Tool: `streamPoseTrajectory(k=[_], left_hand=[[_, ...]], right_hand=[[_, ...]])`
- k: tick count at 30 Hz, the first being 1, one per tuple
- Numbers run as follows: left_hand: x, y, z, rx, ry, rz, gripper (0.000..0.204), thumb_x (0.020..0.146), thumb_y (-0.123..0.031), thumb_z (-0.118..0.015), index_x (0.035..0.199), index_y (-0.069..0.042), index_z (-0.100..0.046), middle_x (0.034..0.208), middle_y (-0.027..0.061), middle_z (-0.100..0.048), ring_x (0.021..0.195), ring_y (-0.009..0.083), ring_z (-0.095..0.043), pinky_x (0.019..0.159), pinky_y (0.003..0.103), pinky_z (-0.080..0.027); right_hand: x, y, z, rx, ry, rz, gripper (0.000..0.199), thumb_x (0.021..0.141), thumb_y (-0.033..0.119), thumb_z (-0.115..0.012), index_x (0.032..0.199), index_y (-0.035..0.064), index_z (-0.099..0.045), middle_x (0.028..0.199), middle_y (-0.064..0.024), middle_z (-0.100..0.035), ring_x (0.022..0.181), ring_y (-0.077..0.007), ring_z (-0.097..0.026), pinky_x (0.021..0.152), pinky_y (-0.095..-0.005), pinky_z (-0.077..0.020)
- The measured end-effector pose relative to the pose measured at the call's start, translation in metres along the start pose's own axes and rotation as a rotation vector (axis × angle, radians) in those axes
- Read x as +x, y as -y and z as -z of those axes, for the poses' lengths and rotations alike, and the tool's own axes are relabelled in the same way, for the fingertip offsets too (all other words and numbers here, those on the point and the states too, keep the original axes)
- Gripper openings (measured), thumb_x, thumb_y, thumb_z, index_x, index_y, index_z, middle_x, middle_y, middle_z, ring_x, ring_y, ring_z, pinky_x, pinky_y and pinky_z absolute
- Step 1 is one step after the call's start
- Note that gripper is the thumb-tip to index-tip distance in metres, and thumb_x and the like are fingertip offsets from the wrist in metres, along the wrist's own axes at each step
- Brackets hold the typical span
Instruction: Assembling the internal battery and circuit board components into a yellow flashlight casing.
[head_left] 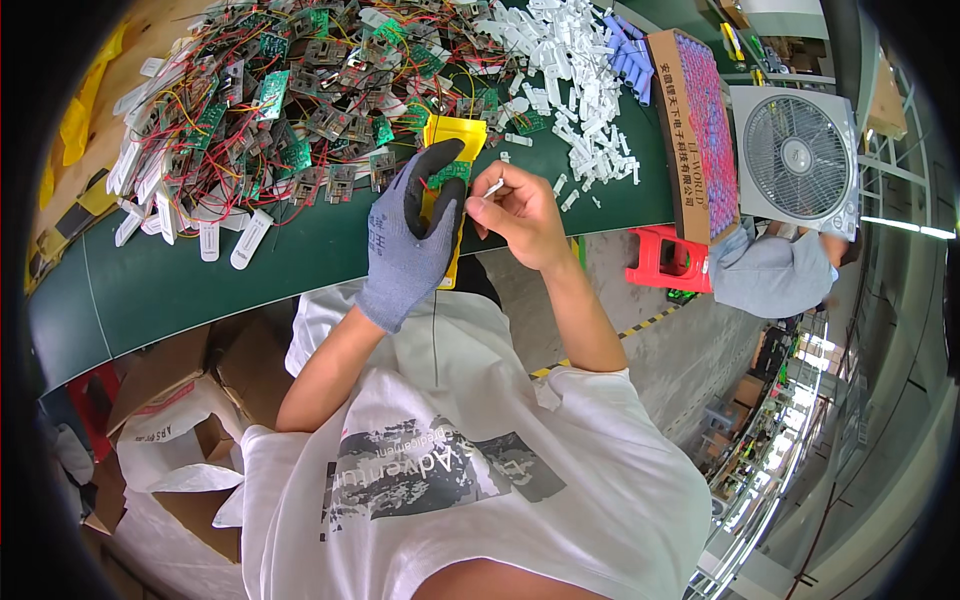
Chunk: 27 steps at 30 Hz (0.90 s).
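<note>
My left hand (408, 235), in a grey glove with black palm and fingers, is closed around a yellow plastic casing (455, 130) at the table's near edge. A green circuit board (449, 173) shows inside the casing, between thumb and fingers. A thin dark wire (436, 340) hangs from the casing's lower end over my shirt. Just to the right, my bare right hand (525, 215) pinches a small white plastic piece (493, 188) between thumb and forefinger, close beside the casing. Whether the piece touches the casing I cannot tell.
A tangled heap of wired circuit boards (330, 110) covers the table's far left. White plastic parts (580, 80) and blue cylindrical cells (630, 62) lie right of it, by a cardboard tray (664, 130) of cells. Beyond are a fan (797, 155), a red stool (650, 255) and a person (770, 275).
</note>
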<state>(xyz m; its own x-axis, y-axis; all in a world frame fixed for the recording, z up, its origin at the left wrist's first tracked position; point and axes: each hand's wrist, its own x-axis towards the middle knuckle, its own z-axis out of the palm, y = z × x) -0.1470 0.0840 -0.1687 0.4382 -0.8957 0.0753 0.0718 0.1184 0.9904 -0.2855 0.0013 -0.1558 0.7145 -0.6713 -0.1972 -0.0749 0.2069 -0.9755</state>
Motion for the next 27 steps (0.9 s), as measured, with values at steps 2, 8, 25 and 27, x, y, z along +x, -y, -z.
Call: streamPoseTrajectory(k=[2,8,25,27], left_hand=[[0.001,0.005,-0.001,0.015,-0.002,-0.004,0.031,0.087,-0.002,-0.056,0.118,0.002,-0.055,0.108,0.0143,-0.062,0.098,0.0192,-0.059,0.088,0.031,-0.045],[0.001,0.0,-0.001,0.008,-0.01,0.028,0.03,0.087,-0.002,-0.056,0.117,0.0,-0.056,0.106,0.0147,-0.062,0.095,0.02,-0.06,0.085,0.031,-0.046],[-0.002,0.004,-0.004,0.031,-0.098,0.004,0.029,0.085,-0.001,-0.057,0.115,-0.001,-0.056,0.101,0.0148,-0.062,0.089,0.022,-0.062,0.082,0.031,-0.047],[-0.001,0.006,-0.004,0.066,-0.09,-0.021,0.029,0.085,-0.002,-0.057,0.114,-0.002,-0.057,0.101,0.0152,-0.062,0.088,0.024,-0.062,0.08,0.032,-0.048]], right_hand=[[-0.001,0.002,-0.001,-0.003,-0.017,-0.001,0.013,0.086,0.009,-0.067,0.086,0.0039,-0.055,0.071,0.0012,-0.057,0.06,-0.0041,-0.052,0.053,-0.0191,-0.043],[-0.001,-0.009,-0.007,0.185,-0.122,0.038,0.02,0.083,0.005,-0.068,0.088,0.0063,-0.049,0.068,0.0021,-0.055,0.057,-0.0039,-0.05,0.052,-0.0192,-0.0426],[-0.004,-0.016,-0.025,0.326,-0.208,0.135,0.045,0.081,-0.011,-0.063,0.122,-0.0024,-0.049,0.106,-0.0117,-0.06,0.096,-0.0153,-0.06,0.085,-0.0288,-0.052],[-0.006,-0.016,-0.024,0.219,-0.23,0.146,0.047,0.079,-0.014,-0.063,0.123,-0.0033,-0.05,0.112,-0.0164,-0.061,0.099,-0.0193,-0.062,0.087,-0.0311,-0.0532]])
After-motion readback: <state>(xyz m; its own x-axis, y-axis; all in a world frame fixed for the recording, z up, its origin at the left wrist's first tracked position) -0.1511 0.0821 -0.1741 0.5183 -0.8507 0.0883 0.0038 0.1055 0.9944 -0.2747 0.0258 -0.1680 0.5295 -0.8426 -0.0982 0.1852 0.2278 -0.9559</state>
